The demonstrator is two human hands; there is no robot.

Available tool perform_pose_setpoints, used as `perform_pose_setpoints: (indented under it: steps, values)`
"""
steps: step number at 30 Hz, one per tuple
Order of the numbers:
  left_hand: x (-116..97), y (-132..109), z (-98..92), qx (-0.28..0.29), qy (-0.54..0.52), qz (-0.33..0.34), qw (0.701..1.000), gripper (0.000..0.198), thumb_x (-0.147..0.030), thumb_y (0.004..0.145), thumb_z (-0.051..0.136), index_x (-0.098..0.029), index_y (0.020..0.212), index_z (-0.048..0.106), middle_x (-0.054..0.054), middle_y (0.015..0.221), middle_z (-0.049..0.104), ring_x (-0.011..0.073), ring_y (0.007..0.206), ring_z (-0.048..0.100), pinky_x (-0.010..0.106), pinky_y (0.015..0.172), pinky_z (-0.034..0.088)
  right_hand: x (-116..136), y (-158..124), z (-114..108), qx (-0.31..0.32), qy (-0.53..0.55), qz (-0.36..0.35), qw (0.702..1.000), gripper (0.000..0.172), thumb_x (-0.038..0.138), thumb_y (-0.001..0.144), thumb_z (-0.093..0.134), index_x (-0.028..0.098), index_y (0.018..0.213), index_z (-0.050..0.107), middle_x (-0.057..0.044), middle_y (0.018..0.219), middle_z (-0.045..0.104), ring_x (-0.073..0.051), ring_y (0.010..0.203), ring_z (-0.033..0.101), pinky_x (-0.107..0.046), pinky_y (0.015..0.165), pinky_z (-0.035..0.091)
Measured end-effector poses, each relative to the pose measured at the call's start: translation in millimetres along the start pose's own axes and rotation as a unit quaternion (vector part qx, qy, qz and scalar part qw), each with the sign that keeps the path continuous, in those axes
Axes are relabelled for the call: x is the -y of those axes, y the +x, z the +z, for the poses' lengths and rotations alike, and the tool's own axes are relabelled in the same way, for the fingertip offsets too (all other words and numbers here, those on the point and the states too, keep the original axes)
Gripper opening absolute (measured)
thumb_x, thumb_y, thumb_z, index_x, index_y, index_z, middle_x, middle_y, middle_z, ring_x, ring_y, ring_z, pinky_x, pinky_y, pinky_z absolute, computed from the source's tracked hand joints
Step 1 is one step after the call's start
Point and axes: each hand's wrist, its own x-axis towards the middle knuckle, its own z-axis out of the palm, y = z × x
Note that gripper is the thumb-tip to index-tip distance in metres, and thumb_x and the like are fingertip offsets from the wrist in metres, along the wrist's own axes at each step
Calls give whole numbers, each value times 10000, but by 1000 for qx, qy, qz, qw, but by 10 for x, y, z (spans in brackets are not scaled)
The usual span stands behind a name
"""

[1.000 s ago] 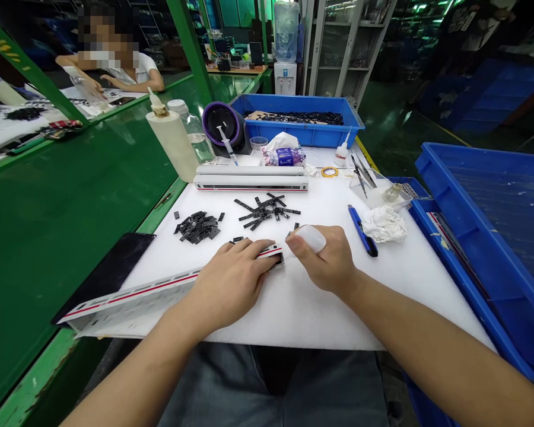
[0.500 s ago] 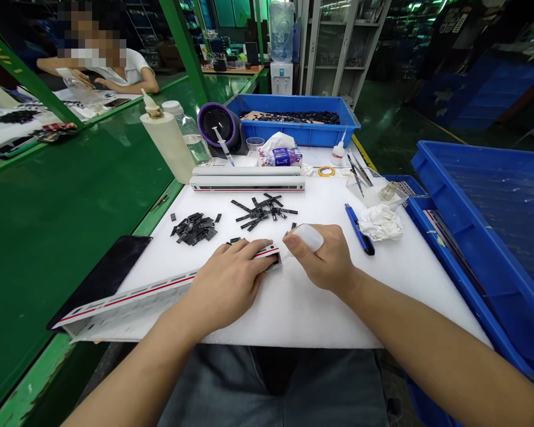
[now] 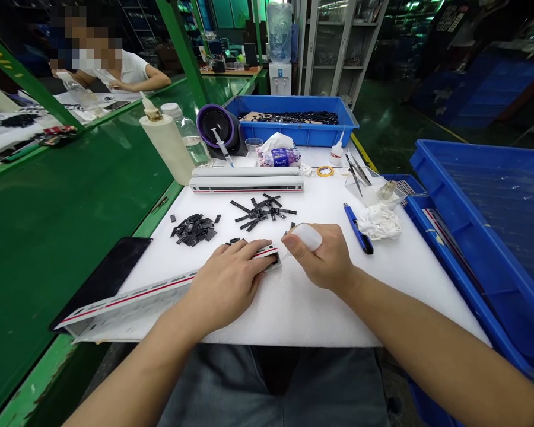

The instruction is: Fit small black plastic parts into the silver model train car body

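Observation:
A long white model train shell with a red stripe lies slanted across the white foam mat. My left hand lies flat on its right end, fingers stretched over it. My right hand is closed just right of that end, its forefinger in a white finger cot, pinching something I cannot make out at the shell's tip. Two heaps of small black parts lie just beyond my hands.
Another white train shell lies further back. A blue knife, crumpled cloth, tweezers, tape ring, glue bottles and a water bottle surround the mat. Blue bins stand right and behind. A person sits at the far left bench.

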Motion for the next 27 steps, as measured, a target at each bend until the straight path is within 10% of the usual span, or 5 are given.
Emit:
perform_pose_setpoints:
  steps: [10, 18, 27]
  values:
    - [-8, -9, -4, 0, 10, 3, 1000, 354, -208, 944, 430, -315, 1229, 611, 26, 1419, 522, 289, 1135, 563, 472, 873, 487, -151, 128, -402, -166, 246, 168, 940, 417, 591, 866, 507, 202, 767, 620, 4, 540, 526, -127, 422, 482, -266, 386, 388]
    - [-21, -40, 23, -16, 4, -1, 1000, 350, -183, 937, 444, -306, 1207, 629, 33, 1418, 525, 290, 1125, 565, 467, 863, 477, -516, 330, -594, -136, 329, 216, 909, 321, 406, 754, 671, 271, 1038, 604, -25, 1053, 699, -191, 973, 676, -321, 755, 569]
    - [-30, -69, 59, -29, 21, 3, 999, 353, -164, 933, 447, -296, 1206, 627, 38, 1434, 512, 283, 1118, 562, 469, 867, 463, -750, 323, -407, -81, -81, 217, 969, 293, 270, 719, 708, 180, 997, 688, -67, 985, 720, -210, 908, 663, -379, 830, 525]
